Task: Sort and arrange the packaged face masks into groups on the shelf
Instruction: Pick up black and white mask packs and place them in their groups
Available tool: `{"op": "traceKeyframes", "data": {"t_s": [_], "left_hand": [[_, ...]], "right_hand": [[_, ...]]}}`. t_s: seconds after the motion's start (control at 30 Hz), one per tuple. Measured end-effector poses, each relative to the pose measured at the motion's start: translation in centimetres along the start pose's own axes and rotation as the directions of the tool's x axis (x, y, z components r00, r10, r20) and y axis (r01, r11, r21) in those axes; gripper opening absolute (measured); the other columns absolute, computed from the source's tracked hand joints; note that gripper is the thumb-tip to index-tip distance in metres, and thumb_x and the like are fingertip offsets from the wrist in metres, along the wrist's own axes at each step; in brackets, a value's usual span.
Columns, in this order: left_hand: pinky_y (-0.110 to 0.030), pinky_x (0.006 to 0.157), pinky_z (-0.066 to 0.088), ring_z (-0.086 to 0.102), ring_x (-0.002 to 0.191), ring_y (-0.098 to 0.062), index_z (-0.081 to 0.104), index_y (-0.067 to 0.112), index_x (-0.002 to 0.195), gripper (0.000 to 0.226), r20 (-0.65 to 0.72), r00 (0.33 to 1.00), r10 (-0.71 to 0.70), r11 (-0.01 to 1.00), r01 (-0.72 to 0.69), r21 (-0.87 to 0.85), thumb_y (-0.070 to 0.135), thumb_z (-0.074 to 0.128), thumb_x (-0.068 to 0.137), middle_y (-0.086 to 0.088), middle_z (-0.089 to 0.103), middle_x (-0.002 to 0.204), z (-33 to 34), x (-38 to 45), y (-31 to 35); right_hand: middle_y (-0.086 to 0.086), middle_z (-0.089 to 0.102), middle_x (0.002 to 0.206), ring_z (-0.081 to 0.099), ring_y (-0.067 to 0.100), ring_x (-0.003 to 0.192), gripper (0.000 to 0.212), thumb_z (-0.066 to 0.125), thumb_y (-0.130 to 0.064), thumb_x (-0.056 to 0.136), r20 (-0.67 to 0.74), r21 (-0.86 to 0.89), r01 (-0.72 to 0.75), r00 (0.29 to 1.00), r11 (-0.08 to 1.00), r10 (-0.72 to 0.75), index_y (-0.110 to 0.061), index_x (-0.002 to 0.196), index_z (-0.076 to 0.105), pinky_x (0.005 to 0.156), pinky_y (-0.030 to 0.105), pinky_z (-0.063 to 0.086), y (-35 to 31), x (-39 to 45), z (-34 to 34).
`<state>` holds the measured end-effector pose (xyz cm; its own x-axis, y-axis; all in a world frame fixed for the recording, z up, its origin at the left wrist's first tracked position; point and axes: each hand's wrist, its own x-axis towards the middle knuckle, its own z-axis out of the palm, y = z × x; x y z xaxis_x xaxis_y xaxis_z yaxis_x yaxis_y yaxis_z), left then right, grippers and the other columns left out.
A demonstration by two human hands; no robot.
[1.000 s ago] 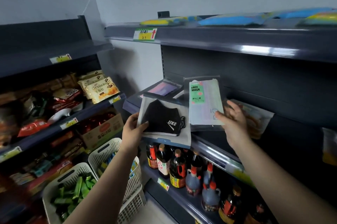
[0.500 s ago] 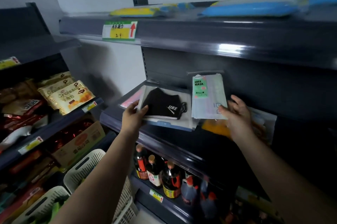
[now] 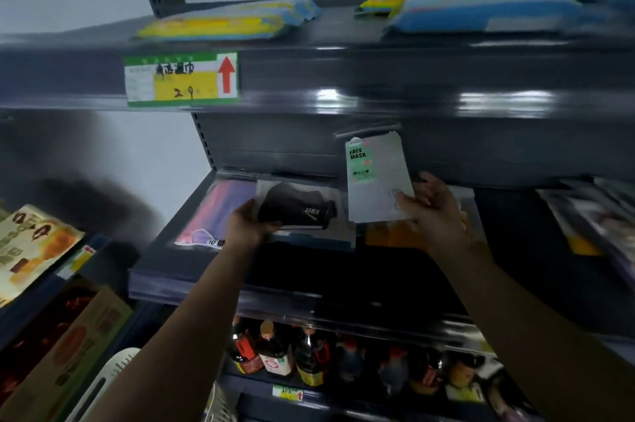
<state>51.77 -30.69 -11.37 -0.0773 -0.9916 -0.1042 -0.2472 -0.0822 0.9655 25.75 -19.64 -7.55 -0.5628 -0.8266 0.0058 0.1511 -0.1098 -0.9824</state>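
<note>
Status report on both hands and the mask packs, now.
Left hand grips black mask pack on the shelf. Right hand holds white mask pack upright. Pink mask pack lies left of them.

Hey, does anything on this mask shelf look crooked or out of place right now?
Nothing looks spilled or damaged. The pink and purple mask packet lies skewed on the dark shelf. The left hand holds the bagged black mask, and the right hand holds the white packet labelled FACE MASK upright, so neither is filed yet.
</note>
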Motion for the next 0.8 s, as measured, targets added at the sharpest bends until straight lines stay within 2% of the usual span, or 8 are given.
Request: {"op": "traceKeyframes", "data": {"t_s": [0.07, 0.13, 0.23, 0.33, 0.43, 0.57, 0.63, 0.8], "left_hand": [[-0.013, 0.054, 0.048, 0.056, 0.089, -0.019, 0.055, -0.006, 0.122, 0.053, 0.022, 0.997, 0.075, 0.987, -0.077, 0.138, -0.007, 0.073, 0.073, -0.021, 0.065, 0.110, 0.0, 0.5, -0.1], [-0.015, 0.054, 0.046, 0.059, 0.085, -0.020, 0.056, -0.004, 0.121, 0.052, 0.049, 0.995, 0.091, 0.965, -0.100, 0.242, 0.001, 0.077, 0.073, -0.021, 0.067, 0.104, 0.2, 1.1, -0.1], [-0.025, 0.083, 0.047, 0.063, 0.106, -0.029, 0.055, -0.002, 0.127, 0.067, 0.101, 0.989, 0.108, 0.940, -0.135, 0.313, 0.008, 0.082, 0.067, -0.021, 0.065, 0.116, 0.4, 1.3, 0.3], [-0.037, 0.094, 0.046, 0.060, 0.113, -0.032, 0.054, 0.000, 0.128, 0.083, 0.107, 0.978, 0.178, 0.911, -0.205, 0.358, 0.025, 0.075, 0.053, -0.021, 0.064, 0.120, 0.8, 0.9, 0.4], [-0.036, 0.091, 0.046, 0.061, 0.110, -0.033, 0.059, 0.000, 0.121, 0.061, 0.038, 0.964, 0.263, 0.886, -0.257, 0.386, 0.021, 0.076, 0.067, -0.022, 0.065, 0.115, 2.1, 0.0, 1.2], [-0.032, 0.097, 0.042, 0.056, 0.098, -0.022, 0.057, 0.004, 0.099, 0.015, 0.149, 0.955, 0.255, 0.940, -0.281, 0.193, 0.002, 0.063, 0.086, -0.008, 0.062, 0.088, 7.3, -3.1, 4.7], [-0.031, 0.100, 0.041, 0.050, 0.098, -0.018, 0.054, 0.007, 0.107, 0.018, 0.233, 0.951, 0.205, 0.973, -0.223, 0.055, 0.007, 0.059, 0.090, -0.003, 0.056, 0.090, 10.7, -5.4, 6.2], [-0.010, 0.073, 0.044, 0.057, 0.103, -0.016, 0.057, 0.006, 0.119, 0.034, 0.454, 0.880, 0.138, 0.990, -0.128, -0.054, 0.015, 0.065, 0.088, -0.004, 0.060, 0.117, 18.4, -10.9, 8.2]], "right_hand": [[-0.010, 0.045, 0.061, 0.046, -0.002, 0.058, 0.027, 0.046, 0.011, 0.092, -0.016, -0.053, 0.025, 1.000, 0.998, -0.026, -0.011, 0.106, 0.041, 0.082, 0.012, 0.040, 0.0, -0.6, 0.0], [-0.008, 0.054, 0.085, 0.054, 0.003, 0.078, 0.038, 0.057, 0.005, 0.088, -0.016, -0.078, 0.019, 1.000, 0.997, -0.020, -0.013, 0.119, 0.046, 0.084, 0.021, 0.047, 0.0, -1.7, -0.3], [-0.001, 0.058, 0.108, 0.057, 0.016, 0.098, 0.054, 0.064, -0.002, 0.086, -0.071, -0.141, 0.046, 0.996, 0.989, -0.057, -0.010, 0.134, 0.043, 0.092, 0.034, 0.045, 0.0, -2.6, -1.1], [-0.005, 0.058, 0.104, 0.059, 0.010, 0.091, 0.053, 0.063, -0.001, 0.086, -0.109, -0.125, 0.048, 0.992, 0.991, -0.062, -0.013, 0.133, 0.043, 0.086, 0.033, 0.047, -0.3, -2.9, -2.1], [-0.003, 0.053, 0.088, 0.053, 0.008, 0.076, 0.042, 0.058, 0.007, 0.087, -0.099, -0.063, 0.056, 0.993, 0.996, -0.062, -0.009, 0.123, 0.045, 0.080, 0.022, 0.046, -0.7, -3.3, -3.2], [0.037, 0.047, 0.098, 0.052, 0.047, 0.091, 0.041, 0.054, 0.016, 0.085, -0.167, 0.020, 0.070, 0.984, 0.997, -0.066, -0.002, 0.120, 0.042, 0.094, 0.034, 0.039, -1.8, -4.1, -5.9], [0.028, 0.056, 0.106, 0.056, 0.039, 0.107, 0.054, 0.059, 0.012, 0.084, -0.206, 0.003, 0.077, 0.976, 0.997, -0.075, -0.001, 0.132, 0.038, 0.102, 0.039, 0.042, -2.5, -4.7, -7.6], [0.012, 0.057, 0.110, 0.055, 0.024, 0.107, 0.060, 0.061, 0.008, 0.083, -0.208, -0.008, 0.057, 0.976, 0.998, -0.057, -0.002, 0.136, 0.036, 0.096, 0.043, 0.047, -3.7, -5.6, -13.0]]}}
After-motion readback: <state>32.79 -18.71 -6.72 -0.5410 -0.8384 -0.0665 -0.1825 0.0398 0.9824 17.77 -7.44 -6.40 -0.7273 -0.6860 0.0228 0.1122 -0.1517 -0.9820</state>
